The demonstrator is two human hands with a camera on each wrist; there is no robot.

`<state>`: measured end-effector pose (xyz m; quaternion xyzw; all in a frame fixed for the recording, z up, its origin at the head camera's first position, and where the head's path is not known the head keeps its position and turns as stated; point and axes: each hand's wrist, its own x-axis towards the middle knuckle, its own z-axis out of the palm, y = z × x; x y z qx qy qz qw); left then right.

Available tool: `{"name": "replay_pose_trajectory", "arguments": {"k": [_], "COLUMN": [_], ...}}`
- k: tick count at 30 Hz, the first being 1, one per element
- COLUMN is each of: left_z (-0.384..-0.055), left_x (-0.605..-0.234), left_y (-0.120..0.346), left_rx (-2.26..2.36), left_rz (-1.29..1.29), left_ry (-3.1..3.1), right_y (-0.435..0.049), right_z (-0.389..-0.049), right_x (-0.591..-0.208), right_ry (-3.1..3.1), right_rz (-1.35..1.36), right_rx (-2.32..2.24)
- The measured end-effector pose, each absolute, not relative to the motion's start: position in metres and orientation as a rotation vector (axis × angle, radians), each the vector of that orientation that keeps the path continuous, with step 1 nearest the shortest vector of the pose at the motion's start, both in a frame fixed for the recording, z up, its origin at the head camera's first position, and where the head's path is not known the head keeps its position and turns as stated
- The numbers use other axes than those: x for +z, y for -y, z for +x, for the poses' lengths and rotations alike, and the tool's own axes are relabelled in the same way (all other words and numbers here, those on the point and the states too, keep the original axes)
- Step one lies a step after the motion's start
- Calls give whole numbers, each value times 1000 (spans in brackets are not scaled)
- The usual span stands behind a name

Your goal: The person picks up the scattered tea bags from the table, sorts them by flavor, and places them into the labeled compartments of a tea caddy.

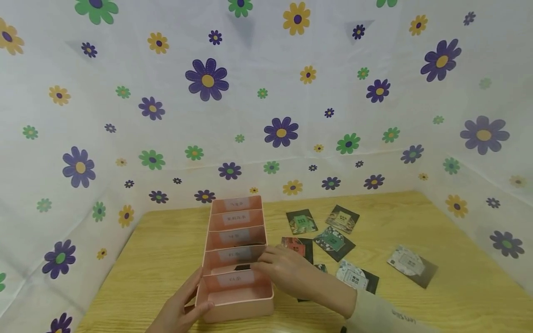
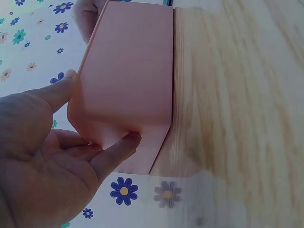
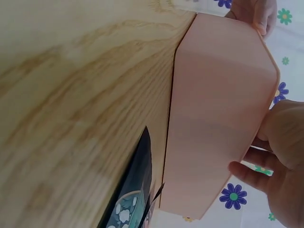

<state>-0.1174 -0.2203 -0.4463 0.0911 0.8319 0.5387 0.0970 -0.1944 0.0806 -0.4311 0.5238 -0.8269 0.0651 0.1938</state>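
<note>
A pink box [image 1: 239,311] with several compartments in a row stands on the table, a white label on each divider. My left hand [image 1: 180,303] grips its near left corner, thumb at the front rim and fingers along the side; the left wrist view shows this hand [image 2: 61,142] against the box wall. My right hand [image 1: 287,268] reaches over the right rim into the second compartment from the front. Its fingers pinch a dark flat packet [image 1: 242,267], partly hidden by them. Another dark packet edge [image 1: 249,245] shows in the compartment behind.
Several flat, dark-edged packets lie right of the box, among them a green-labelled one [image 1: 301,221], a yellow-labelled one [image 1: 342,219] and a red-labelled one [image 1: 296,246]. A white-patterned packet [image 1: 412,265] lies farther right. A flowered cloth [image 1: 245,152] surrounds the wooden table [image 1: 162,249].
</note>
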Motion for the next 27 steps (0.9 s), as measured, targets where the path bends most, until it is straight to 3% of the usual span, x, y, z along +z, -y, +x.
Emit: {"name": "replay_pose_trajectory", "arguments": {"k": [7, 12, 18, 27], "left_z": [-116, -116, -116, -116], "left_x": [-448, -449, -448, -448], "left_y": [221, 221, 221, 220], "left_rx": [1599, 1601, 1603, 1563], "left_rz": [301, 331, 324, 254], "left_ry": [-2492, -2504, -2494, -2525], "right_y": [-80, -87, -110, -151], "right_z": [-194, -194, -200, -226], "right_x": [-431, -429, -421, -419], "right_ry": [2392, 2517, 2519, 2638], "right_rz": [1471, 1461, 1317, 1103], "right_rx": [175, 539, 1048, 1132]}}
